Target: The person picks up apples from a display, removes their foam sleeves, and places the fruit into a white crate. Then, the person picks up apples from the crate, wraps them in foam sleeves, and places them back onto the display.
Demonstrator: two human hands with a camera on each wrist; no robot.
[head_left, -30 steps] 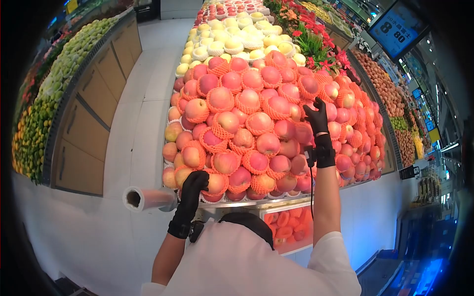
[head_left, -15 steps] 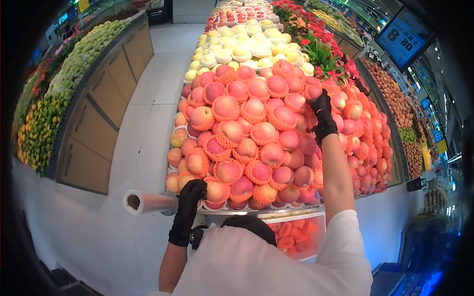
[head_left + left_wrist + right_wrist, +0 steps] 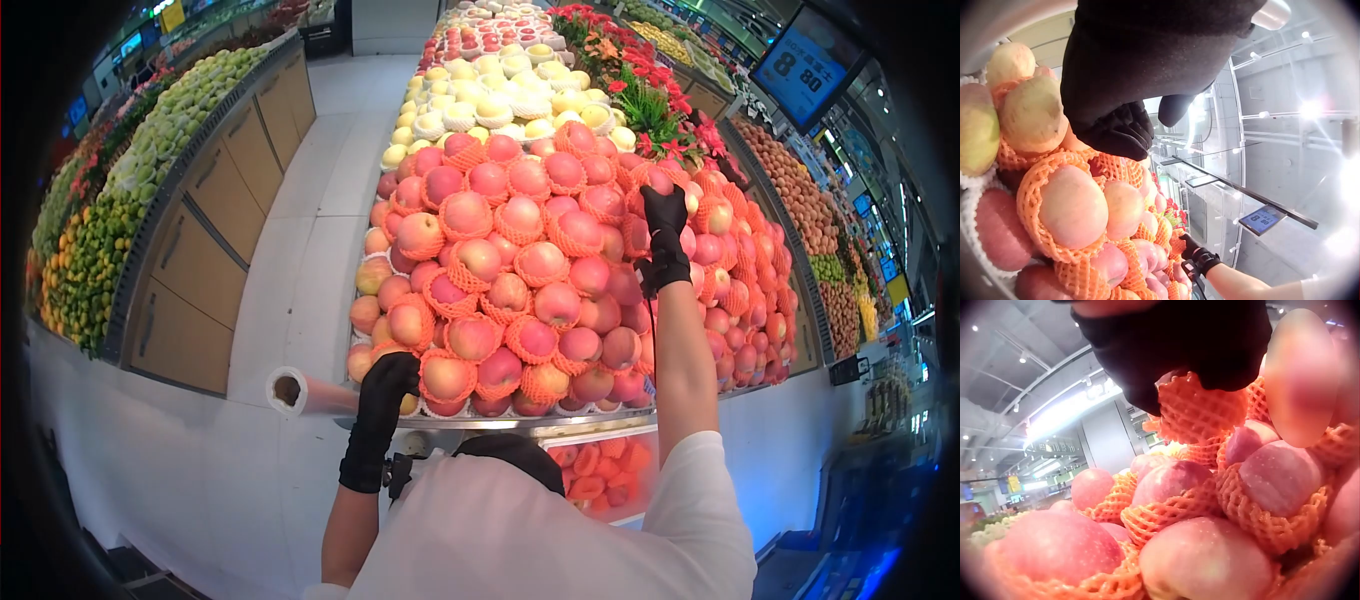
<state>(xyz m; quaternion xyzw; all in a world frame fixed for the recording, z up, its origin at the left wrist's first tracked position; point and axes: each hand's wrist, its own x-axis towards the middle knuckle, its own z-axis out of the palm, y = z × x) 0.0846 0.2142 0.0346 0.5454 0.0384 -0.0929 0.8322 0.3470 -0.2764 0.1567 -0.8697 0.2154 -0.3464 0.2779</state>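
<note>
A large sloping pile of red apples (image 3: 478,260), many in orange foam net sleeves, fills the stand. Over the pile's right side, my black-gloved right hand (image 3: 668,215) grips an apple in an orange foam net (image 3: 1200,412). In the right wrist view the glove covers the upper part of that apple, and other netted apples lie just below and around it. My left hand (image 3: 388,385), also gloved, is at the front left edge of the pile. Its fingers (image 3: 1125,134) hang loosely curled with nothing in them, near a netted apple (image 3: 1072,206).
Behind the apples lie yellow fruits (image 3: 495,105) in white nets, with red flowers (image 3: 650,75) to their right. A plastic bag roll (image 3: 310,392) sticks out at the front left. Below the front edge is a box of netted apples (image 3: 605,470).
My right hand has come down from above the pile onto an apple and now grips it. The left hand stays at the front left edge. The head view has shifted slightly.
</note>
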